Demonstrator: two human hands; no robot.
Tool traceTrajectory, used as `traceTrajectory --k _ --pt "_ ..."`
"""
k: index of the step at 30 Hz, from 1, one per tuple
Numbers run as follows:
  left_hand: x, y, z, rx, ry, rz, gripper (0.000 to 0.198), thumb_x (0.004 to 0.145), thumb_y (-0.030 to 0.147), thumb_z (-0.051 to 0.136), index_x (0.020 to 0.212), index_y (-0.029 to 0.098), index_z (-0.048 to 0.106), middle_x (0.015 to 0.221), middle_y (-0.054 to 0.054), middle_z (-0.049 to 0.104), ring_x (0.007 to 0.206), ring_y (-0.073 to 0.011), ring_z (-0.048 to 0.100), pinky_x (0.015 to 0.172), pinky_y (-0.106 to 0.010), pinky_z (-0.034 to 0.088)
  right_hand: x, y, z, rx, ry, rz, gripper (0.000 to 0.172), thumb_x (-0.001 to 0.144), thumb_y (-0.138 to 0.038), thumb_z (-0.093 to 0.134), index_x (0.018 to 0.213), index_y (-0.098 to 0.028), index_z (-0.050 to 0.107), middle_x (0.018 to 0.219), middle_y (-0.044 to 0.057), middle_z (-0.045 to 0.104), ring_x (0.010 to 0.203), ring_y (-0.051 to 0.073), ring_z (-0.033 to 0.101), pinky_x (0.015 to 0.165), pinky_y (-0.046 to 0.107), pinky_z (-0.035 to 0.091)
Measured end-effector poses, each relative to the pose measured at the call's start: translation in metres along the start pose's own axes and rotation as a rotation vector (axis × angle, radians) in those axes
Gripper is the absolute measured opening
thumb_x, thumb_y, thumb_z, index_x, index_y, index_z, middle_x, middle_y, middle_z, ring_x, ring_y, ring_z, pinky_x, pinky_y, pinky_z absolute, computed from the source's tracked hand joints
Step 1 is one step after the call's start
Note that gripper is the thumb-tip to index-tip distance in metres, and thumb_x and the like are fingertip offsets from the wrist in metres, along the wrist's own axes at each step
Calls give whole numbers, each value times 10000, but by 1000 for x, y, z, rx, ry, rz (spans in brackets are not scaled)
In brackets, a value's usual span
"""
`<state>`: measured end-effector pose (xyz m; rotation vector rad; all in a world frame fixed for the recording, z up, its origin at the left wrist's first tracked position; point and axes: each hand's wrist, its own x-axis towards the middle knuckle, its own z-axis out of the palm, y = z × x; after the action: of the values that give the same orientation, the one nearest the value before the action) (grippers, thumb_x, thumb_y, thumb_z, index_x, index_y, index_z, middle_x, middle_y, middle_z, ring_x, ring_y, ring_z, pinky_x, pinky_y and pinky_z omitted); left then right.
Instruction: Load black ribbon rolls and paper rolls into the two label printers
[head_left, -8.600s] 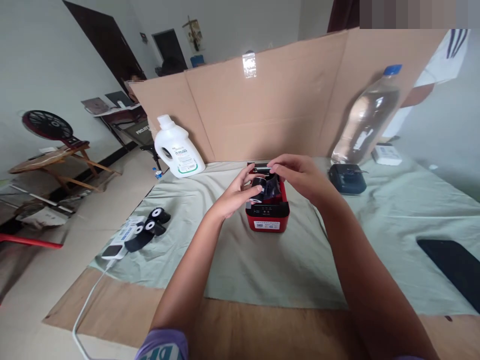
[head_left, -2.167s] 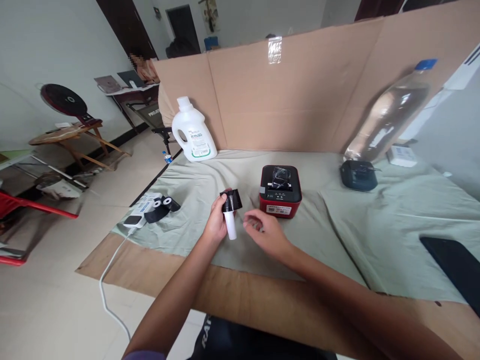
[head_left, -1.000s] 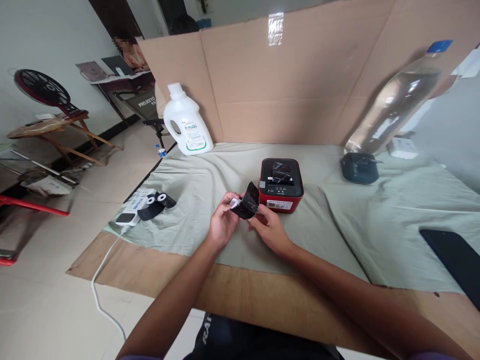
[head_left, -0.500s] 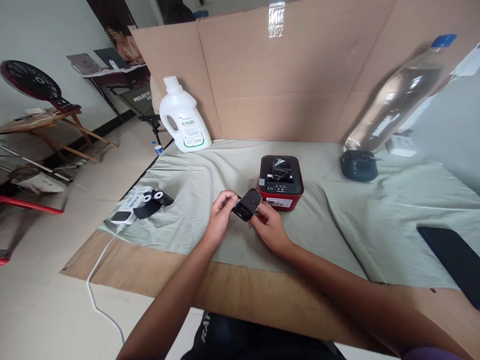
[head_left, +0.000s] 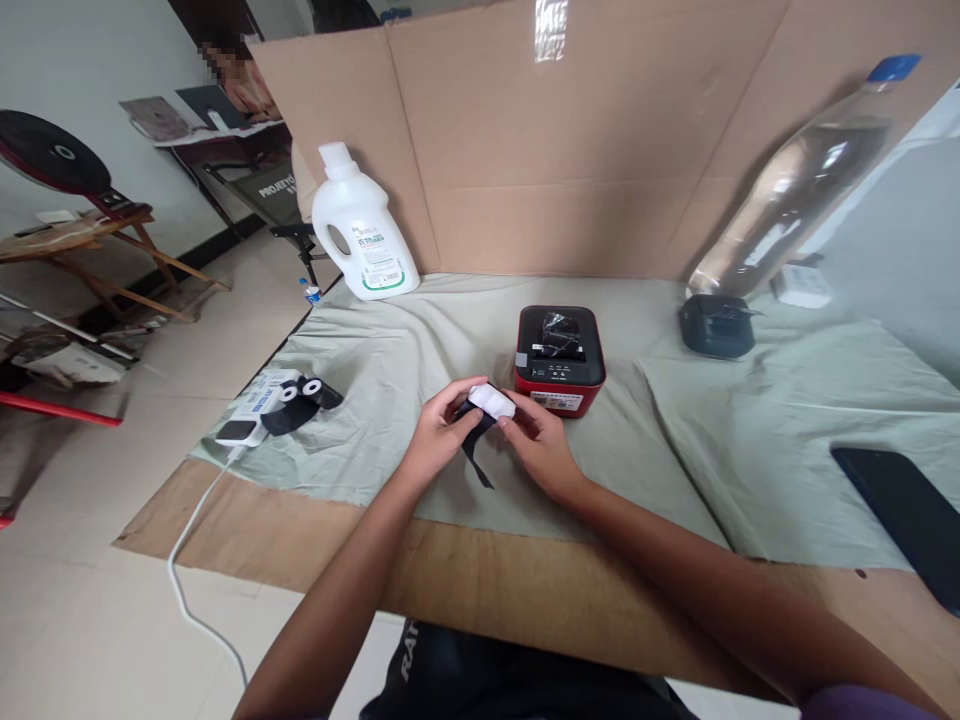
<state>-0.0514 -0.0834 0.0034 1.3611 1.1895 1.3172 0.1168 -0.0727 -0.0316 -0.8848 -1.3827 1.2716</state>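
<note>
Between my hands is a small white paper roll (head_left: 492,401), with black wrapping (head_left: 474,428) around its lower left side and a loose strip hanging toward the cloth. My left hand (head_left: 446,420) grips its left end, thumb over the black wrapping. At the right end, my right hand (head_left: 541,442) pinches it with thumb and fingers. Just behind my right hand stands a red and black label printer (head_left: 559,360) with clear film on its top. Two black rolls with white cores (head_left: 312,389) lie to the left, beside a loose black wrapper (head_left: 289,417).
A white power strip (head_left: 240,430) with a cable lies at the left edge. Behind stand a white detergent jug (head_left: 365,235) and a cardboard panel (head_left: 555,150). At right are a large bottle (head_left: 795,190), a black object (head_left: 716,326) and a phone (head_left: 900,515).
The held piece has turned from showing a glossy black face to showing white, and a black strip now hangs from it. Both hands stay in nearly the same place.
</note>
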Motion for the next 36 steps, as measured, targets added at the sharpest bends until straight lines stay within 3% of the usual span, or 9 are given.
traceTrajectory --k 4,11,19,27,36 --pt "2 -1 -5 -2 -1 5 429 787 269 719 1208 202 666 1194 -84 706 1145 -236 644 1032 -372 478 1 -7 0 90 -38 67 440 881 -441 653 1252 -205 648 849 49 728 705 184 648 634 333 540" --pt "5 -2 -14 34 -22 -17 442 770 262 720 1205 200 671 1136 -82 719 1078 -234 674 970 -365 515 3 -8 1 202 -63 131 436 858 -474 677 1197 -201 659 764 40 716 683 190 643 604 331 511" --pt "2 -3 -19 129 -52 -20 449 806 269 702 1251 219 668 1157 -75 699 1024 -212 666 904 -322 505 4 -7 1 331 -69 194 403 829 -473 707 1114 -191 658 770 34 699 697 197 661 567 309 484" --pt "-3 6 -13 348 -25 127 380 837 243 679 1216 259 679 1147 -52 691 1023 -206 627 857 -290 482 2 -4 2 288 -86 192 419 836 -496 691 1114 -185 650 727 28 693 661 184 657 566 305 495" --pt "-3 2 -7 211 2 90 353 816 282 723 1161 235 666 1078 -49 672 1012 -205 618 903 -299 459 1 -8 4 218 -66 154 423 842 -514 679 1125 -202 638 716 17 692 660 185 651 586 323 518"
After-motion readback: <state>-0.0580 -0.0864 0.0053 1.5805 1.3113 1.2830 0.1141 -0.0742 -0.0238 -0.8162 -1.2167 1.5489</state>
